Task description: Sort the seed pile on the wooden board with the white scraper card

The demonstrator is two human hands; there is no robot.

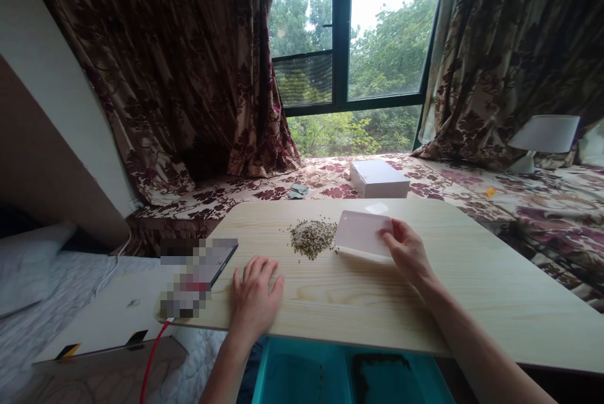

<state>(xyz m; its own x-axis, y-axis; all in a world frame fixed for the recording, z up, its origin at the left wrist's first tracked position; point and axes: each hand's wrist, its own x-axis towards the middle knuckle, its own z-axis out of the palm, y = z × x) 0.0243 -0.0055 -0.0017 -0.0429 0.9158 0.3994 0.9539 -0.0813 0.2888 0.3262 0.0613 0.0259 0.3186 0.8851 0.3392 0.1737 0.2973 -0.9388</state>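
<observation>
My right hand (406, 249) grips a thin white plastic board (362, 234) by its right end, thumb on top. The board is tilted, and its left edge meets a small heap of greenish-brown beans or seeds (312, 238) on the wooden table (349, 303). Flat on the tabletop lies my left hand (256, 294), fingers stretched out and slightly apart, holding nothing. It rests in front of the heap, to its left, without touching it. A few loose grains lie scattered around the heap. Behind the board is a small white piece (376, 208), partly hidden.
At the table's left edge lies a blurred-out tablet or phone (198, 278) with a red cable (153, 353). Below the front edge is a turquoise two-part bin (306, 369), dark matter in its right compartment. Beyond the table sit a white box (380, 179) and a lamp (545, 134).
</observation>
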